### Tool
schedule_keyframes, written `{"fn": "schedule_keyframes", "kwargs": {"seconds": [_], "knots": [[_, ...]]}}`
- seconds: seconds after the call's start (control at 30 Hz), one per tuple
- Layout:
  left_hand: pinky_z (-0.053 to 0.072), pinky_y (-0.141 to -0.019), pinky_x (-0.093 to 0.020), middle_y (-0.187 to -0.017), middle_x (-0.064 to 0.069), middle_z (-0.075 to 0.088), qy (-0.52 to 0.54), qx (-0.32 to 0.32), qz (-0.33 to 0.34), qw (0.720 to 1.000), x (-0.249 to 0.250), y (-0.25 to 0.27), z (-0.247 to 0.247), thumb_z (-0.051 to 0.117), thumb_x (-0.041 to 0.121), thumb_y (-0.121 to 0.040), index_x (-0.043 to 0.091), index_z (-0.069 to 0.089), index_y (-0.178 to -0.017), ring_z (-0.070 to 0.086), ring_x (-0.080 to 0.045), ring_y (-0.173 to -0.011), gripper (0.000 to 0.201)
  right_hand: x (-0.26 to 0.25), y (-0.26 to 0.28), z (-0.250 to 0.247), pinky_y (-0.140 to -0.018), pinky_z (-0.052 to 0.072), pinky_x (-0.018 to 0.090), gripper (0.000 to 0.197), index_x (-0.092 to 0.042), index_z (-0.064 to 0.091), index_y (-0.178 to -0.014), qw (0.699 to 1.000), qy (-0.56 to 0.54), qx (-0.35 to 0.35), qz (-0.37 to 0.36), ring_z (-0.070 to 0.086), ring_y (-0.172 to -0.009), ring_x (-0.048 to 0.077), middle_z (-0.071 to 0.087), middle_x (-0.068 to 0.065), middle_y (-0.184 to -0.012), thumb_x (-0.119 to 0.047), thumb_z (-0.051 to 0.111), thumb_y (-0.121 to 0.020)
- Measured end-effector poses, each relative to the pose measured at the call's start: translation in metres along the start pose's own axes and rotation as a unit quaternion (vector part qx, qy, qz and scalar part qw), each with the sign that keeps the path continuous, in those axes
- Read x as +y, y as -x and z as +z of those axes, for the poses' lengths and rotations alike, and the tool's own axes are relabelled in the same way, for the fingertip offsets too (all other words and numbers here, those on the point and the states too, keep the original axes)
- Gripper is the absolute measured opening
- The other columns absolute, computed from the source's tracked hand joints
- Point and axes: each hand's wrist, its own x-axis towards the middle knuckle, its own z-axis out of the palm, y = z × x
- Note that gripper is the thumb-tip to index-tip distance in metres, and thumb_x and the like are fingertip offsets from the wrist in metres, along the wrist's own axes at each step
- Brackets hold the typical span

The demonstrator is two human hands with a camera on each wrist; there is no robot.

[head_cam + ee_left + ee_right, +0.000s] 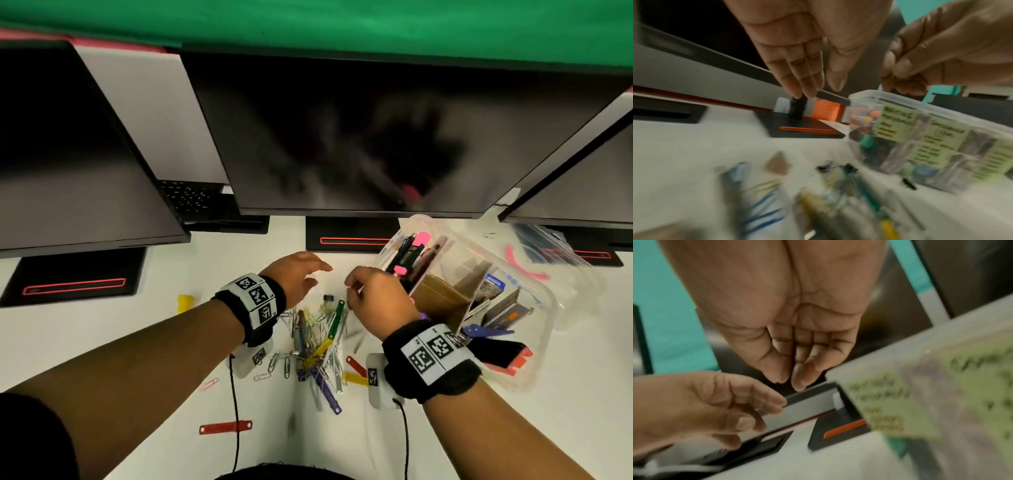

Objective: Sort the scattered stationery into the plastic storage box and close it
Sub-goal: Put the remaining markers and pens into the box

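Observation:
The clear plastic storage box (496, 260) stands open at the right, with cardboard dividers, pens and a pink highlighter inside; green labels show on its side (920, 110) (941, 369). A pile of scattered stationery (318, 346) (838, 194) lies between my forearms: fastener strips, pens, paper clips and a small black binder clip (328, 297). My left hand (298, 277) (822, 90) hovers above the pile with straight fingers and holds nothing. Beside the box's near-left corner, my right hand (352, 291) (790, 382) has its fingertips bunched together. Whether they pinch something is not visible.
Three dark monitors on black stands (352, 236) line the back of the white desk. A red fastener strip (226, 427), a yellow piece (185, 303) and loose paper clips (274, 363) lie apart from the pile. A clear bag (541, 246) lies behind the box.

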Motion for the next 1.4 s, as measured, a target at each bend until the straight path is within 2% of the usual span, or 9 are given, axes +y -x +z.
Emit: {"fn": "schedule_keyframes", "kwargs": {"seconds": [0.2,0.33,0.47,0.57,0.73,0.93,1.1,1.17,1.4], "knots": [[0.035,-0.111,-0.030,-0.140,-0.001,0.043,-0.071,-0.033,-0.201,0.976,-0.109,0.042,-0.017,0.054,0.018,-0.091,0.024,0.057,-0.125,0.041,-0.019,-0.131,0.035,-0.020,-0.035,0.074,-0.101,0.044,0.030,0.037,-0.018,0.057,-0.124,0.990,0.050,-0.134,0.000,0.055,-0.117,0.025,0.058,0.008,-0.127,-0.010,0.049,-0.089],[0.041,-0.107,-0.035,-0.138,-0.003,0.040,-0.096,-0.051,-0.290,0.951,-0.147,0.066,-0.015,0.060,0.031,-0.088,0.029,0.054,-0.127,0.041,-0.022,-0.128,0.039,-0.027,-0.058,0.098,-0.100,0.046,0.034,0.043,-0.019,0.055,-0.127,0.988,0.082,-0.131,-0.022,0.054,-0.116,0.029,0.056,0.010,-0.125,-0.005,0.046,-0.088],[0.044,-0.100,-0.033,-0.134,-0.005,0.043,-0.041,-0.036,-0.330,0.942,-0.164,0.075,-0.001,0.066,0.027,-0.085,0.026,0.054,-0.126,0.049,-0.025,-0.122,0.043,-0.036,-0.075,0.111,-0.102,0.044,0.033,0.046,-0.017,0.051,-0.132,0.983,0.111,-0.147,-0.006,0.047,-0.120,0.030,0.049,0.010,-0.128,-0.002,0.041,-0.090],[0.044,-0.095,-0.029,-0.133,-0.007,0.043,-0.017,-0.041,-0.329,0.943,-0.167,0.075,0.010,0.062,0.017,-0.087,0.020,0.052,-0.127,0.053,-0.025,-0.117,0.042,-0.037,-0.078,0.118,-0.103,0.044,0.036,0.045,-0.016,0.053,-0.130,0.980,0.114,-0.161,0.012,0.043,-0.123,0.029,0.046,0.011,-0.130,-0.001,0.041,-0.090],[0.043,-0.085,-0.026,-0.127,-0.009,0.048,0.000,-0.054,-0.309,0.949,-0.161,0.076,0.015,0.053,0.007,-0.089,0.014,0.054,-0.121,0.055,-0.025,-0.110,0.032,-0.036,-0.064,0.118,-0.096,0.047,0.037,0.039,-0.010,0.059,-0.119,0.982,0.100,-0.158,0.028,0.052,-0.115,0.032,0.050,0.014,-0.122,0.001,0.038,-0.089],[0.041,-0.098,-0.030,-0.125,-0.008,0.050,-0.017,-0.069,-0.198,0.978,-0.116,0.051,0.009,0.041,-0.002,-0.086,0.013,0.058,-0.116,0.048,-0.025,-0.119,0.037,-0.029,-0.041,0.095,-0.089,0.048,0.028,0.036,-0.012,0.064,-0.115,0.997,0.034,-0.065,0.018,0.061,-0.102,0.028,0.058,0.012,-0.117,0.002,0.047,-0.086],[0.046,-0.084,-0.032,-0.119,-0.005,0.048,-0.064,-0.114,-0.167,0.977,-0.082,0.031,0.023,0.050,0.023,-0.088,0.017,0.051,-0.115,0.055,-0.025,-0.099,0.028,-0.007,-0.015,0.061,-0.093,0.047,0.027,0.033,-0.014,0.066,-0.114,0.999,-0.006,-0.037,0.038,0.062,-0.107,0.024,0.065,0.009,-0.118,-0.005,0.045,-0.090],[0.045,-0.086,-0.033,-0.120,-0.006,0.048,-0.097,-0.131,-0.174,0.971,-0.080,0.028,0.032,0.053,0.030,-0.088,0.018,0.048,-0.119,0.054,-0.026,-0.105,0.034,0.006,-0.003,0.053,-0.088,0.048,0.027,0.031,-0.014,0.067,-0.111,0.998,0.001,-0.051,0.047,0.063,-0.102,0.026,0.067,0.011,-0.114,-0.006,0.046,-0.090],[0.043,-0.087,-0.032,-0.119,-0.011,0.052,-0.118,-0.141,-0.183,0.966,-0.080,0.024,0.042,0.052,0.026,-0.091,0.012,0.051,-0.115,0.054,-0.028,-0.106,0.029,0.030,0.026,0.045,-0.074,0.037,0.020,0.021,-0.013,0.064,-0.106,0.994,0.009,-0.095,0.049,0.057,-0.086,0.022,0.056,0.007,-0.103,-0.016,0.059,-0.086]]}}
